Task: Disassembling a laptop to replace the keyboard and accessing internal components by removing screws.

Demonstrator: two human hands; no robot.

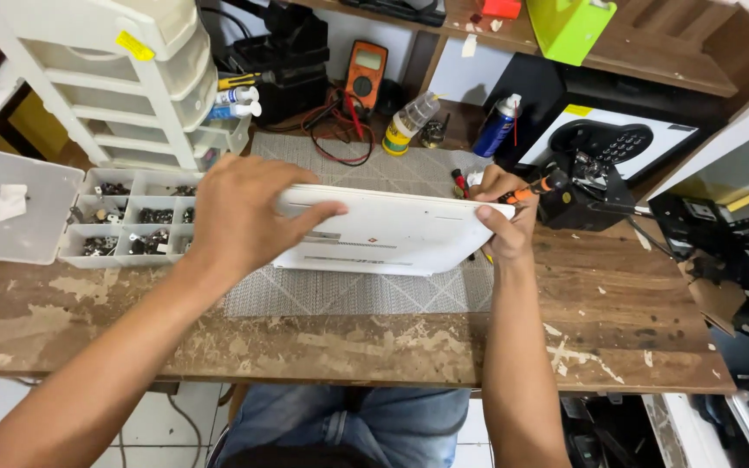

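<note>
— What can't you make out here?

— Most of the white laptop (392, 232): only its pale underside shows, tilted up off the grey woven mat (348, 290), so whatever lies beneath it is hidden. The left hand (240, 217) covers its left end, fingers spread flat over the shell. The right hand (504, 212) has its grip closed on the right corner, thumb on the underside, with an orange-handled screwdriver (530, 189) tucked between the fingers; its tip is out of sight.

— And the surface?

— A worn wooden table (617, 321), paint-flecked and scratched, the mat laid across its middle. At the right edge dark equipment is cut off by the frame and hard to read.

— What's around it?

— At the back left, a white plastic drawer tower (123, 78), its top cut off. In front of it, an open compartment box (136, 217) with small metal parts, too tiny to tell apart; the wrist hides its right side. Further back are an orange multimeter (366, 74) with tangled leads, a blue spray can (496, 126) and a clear bottle (409, 121). A wooden shelf (652, 61) runs above.
</note>
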